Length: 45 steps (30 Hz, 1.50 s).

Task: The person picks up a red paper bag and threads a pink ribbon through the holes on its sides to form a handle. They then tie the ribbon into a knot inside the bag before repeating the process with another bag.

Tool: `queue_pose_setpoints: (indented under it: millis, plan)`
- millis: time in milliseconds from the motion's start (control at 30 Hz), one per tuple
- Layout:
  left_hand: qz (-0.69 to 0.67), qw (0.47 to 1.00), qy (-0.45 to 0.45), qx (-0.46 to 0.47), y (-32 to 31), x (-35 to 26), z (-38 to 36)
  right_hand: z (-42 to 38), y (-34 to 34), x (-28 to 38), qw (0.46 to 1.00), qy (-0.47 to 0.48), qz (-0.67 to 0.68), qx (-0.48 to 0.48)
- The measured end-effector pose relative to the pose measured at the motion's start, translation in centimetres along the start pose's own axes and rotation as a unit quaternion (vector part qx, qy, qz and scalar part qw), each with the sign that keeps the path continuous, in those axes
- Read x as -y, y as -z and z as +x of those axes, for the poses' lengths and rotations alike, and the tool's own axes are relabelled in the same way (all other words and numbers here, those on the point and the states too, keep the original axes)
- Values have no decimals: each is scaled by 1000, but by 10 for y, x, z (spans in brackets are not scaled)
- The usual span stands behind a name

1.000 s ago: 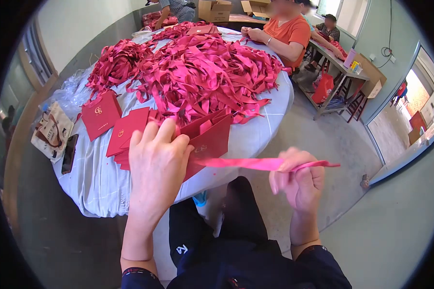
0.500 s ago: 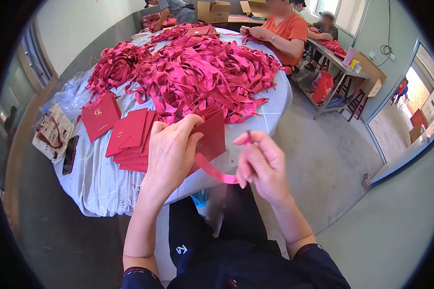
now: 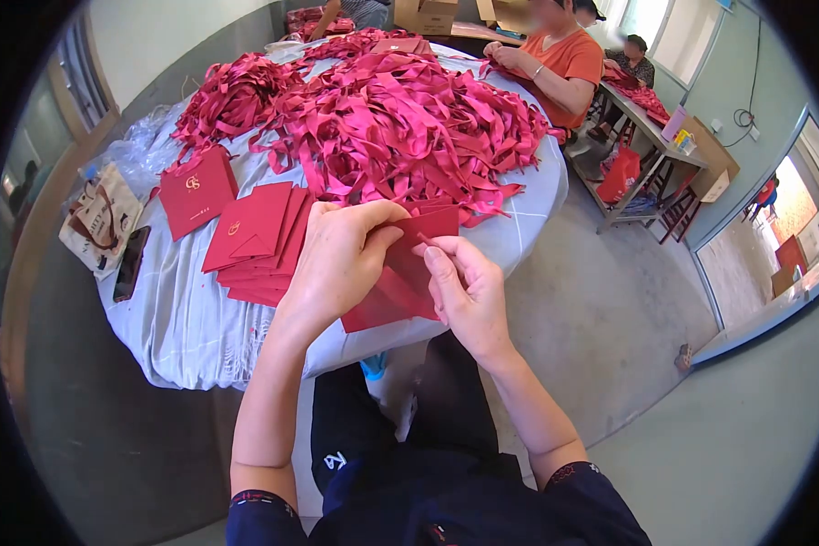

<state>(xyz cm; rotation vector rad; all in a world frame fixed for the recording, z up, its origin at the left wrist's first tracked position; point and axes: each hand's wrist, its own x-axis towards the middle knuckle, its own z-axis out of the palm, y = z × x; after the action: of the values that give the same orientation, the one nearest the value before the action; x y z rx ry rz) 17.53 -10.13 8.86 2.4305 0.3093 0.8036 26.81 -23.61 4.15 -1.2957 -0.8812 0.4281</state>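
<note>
A red paper bag (image 3: 393, 296) is held over the table's near edge, with my left hand (image 3: 348, 250) closed on its upper left part. My right hand (image 3: 464, 289) is at the bag's upper right, thumb and fingers pinched on a small end of pink ribbon (image 3: 420, 247). The rest of that ribbon is mostly hidden by the hands and bag. Just left of my left hand lies a stack of red bags (image 3: 250, 235), and another red bag (image 3: 198, 193) with a gold mark lies beyond it.
A big heap of pink-red ribbons (image 3: 409, 127) covers the middle of the cloth-covered table (image 3: 177, 341). At the left are a phone (image 3: 131, 264), a cloth bag (image 3: 100, 223) and clear plastic (image 3: 132, 146). A person in orange (image 3: 569, 64) works across at the right.
My right hand has moved left and up to the bag, bringing the ribbon end with it. The long pink loop between the hands no longer shows. The view has shifted slightly.
</note>
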Motion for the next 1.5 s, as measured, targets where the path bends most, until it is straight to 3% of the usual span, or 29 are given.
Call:
queue_pose_setpoints:
  millis: [133, 233, 333, 467, 733, 1500]
  plan:
    - [-148, 983, 91, 60, 3, 0, 3, 1, -1, -4, 996, 40, -68, -46]
    - [-225, 971, 61, 56, -2, 9, 3, 2, -4, 0, 981, 107, -138, -79]
    - [-296, 941, 125, 106, 2, 5, 4, 3, -4, 2, 981, 90, -145, -92]
    - [-300, 939, 111, 126, 5, 9, 2, 3, -4, 5, 978, 93, -165, -89]
    - [-350, 902, 201, 150, 19, 1, -1, 5, -10, 4, 972, 124, -184, -82]
    - [-360, 907, 160, 148, 8, 18, -8, 2, -10, 2, 959, 151, -226, -85]
